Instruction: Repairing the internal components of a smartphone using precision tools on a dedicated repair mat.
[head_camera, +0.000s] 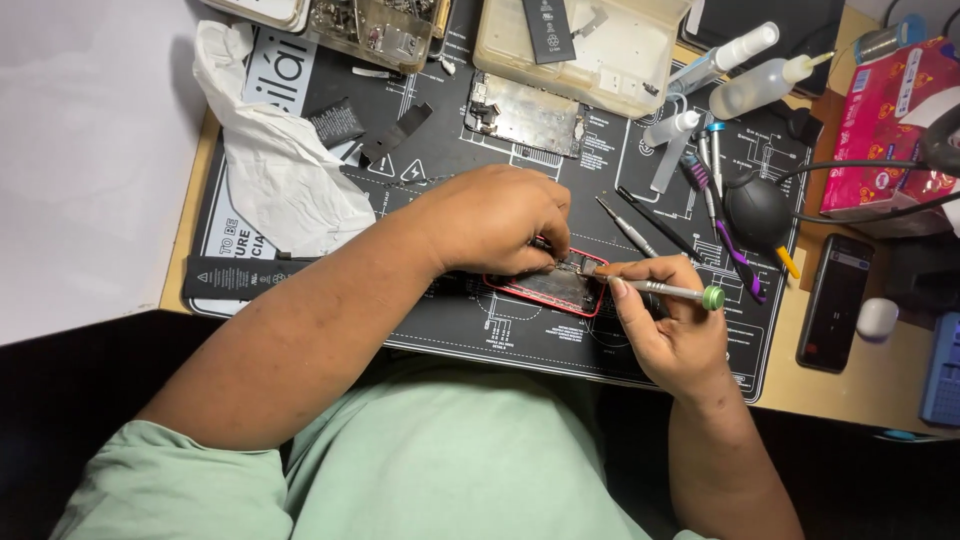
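Note:
An opened red-framed phone (552, 288) lies on a black repair mat (480, 330). My left hand (495, 218) rests on top of the phone, fingers curled down on its upper edge and hiding much of it. My right hand (668, 325) holds a slim silver screwdriver (660, 290) with a green cap. Its tip points left into the phone's open top right corner.
On the mat lie a crumpled white cloth (280, 170), a metal phone plate (525, 115), several loose tools (690, 215) and a black air blower (757, 208). Plastic trays (600, 60) and squeeze bottles (760, 85) stand at the back. A dark phone (833, 300) and a pink tissue pack (880, 125) sit right.

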